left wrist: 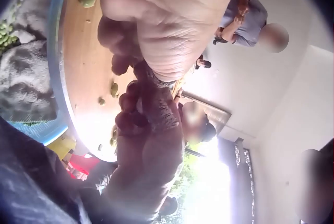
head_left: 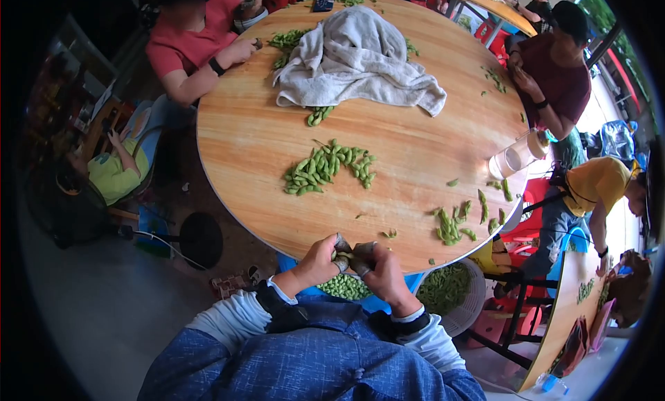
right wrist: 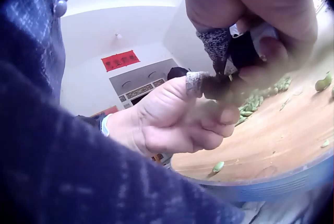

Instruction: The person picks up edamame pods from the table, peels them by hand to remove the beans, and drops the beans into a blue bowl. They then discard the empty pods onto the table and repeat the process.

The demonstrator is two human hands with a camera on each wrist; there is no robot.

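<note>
At the table's near edge, my left hand (head_left: 313, 268) and right hand (head_left: 389, 279) meet fingertip to fingertip. Between them they pinch a green soybean pod (head_left: 344, 254), mostly hidden by fingers. Grey covers wrap the thumbs; one shows on the left thumb (right wrist: 194, 84) in the right wrist view. Directly below the hands, shelled green beans (head_left: 344, 286) fill a blue container, partly hidden by my arms. A pile of soybean pods (head_left: 325, 167) lies ahead on the round wooden table (head_left: 242, 141). Several more pods (head_left: 450, 228) are scattered to the right.
A grey towel (head_left: 360, 54) covers a mound at the table's far side. A clear bottle (head_left: 511, 160) lies near the right edge. Below right stands a white basket (head_left: 478, 290) of pods. Other people sit around the table, one in a red shirt (head_left: 183, 37).
</note>
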